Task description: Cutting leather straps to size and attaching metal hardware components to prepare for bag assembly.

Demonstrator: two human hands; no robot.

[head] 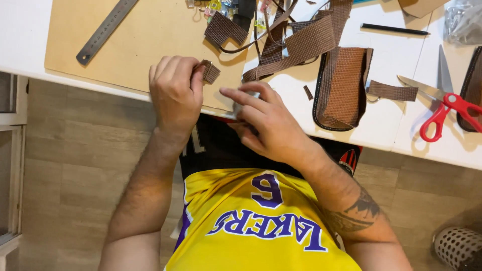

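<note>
One small folded scrap of brown woven leather-like strip [210, 71], pinched in left hand [174, 95] fingertips. Probably light, pliable, best gripped at folded edge. Right hand [266, 123] loosely curled beside, grip unclear.

White table [396, 133]: tan board [145, 35] left, with steel ruler [105, 31]; brown woven strips [306, 42], pouch [344, 88], black pen [394, 29]; red-handled scissors [442, 108] right.
</note>
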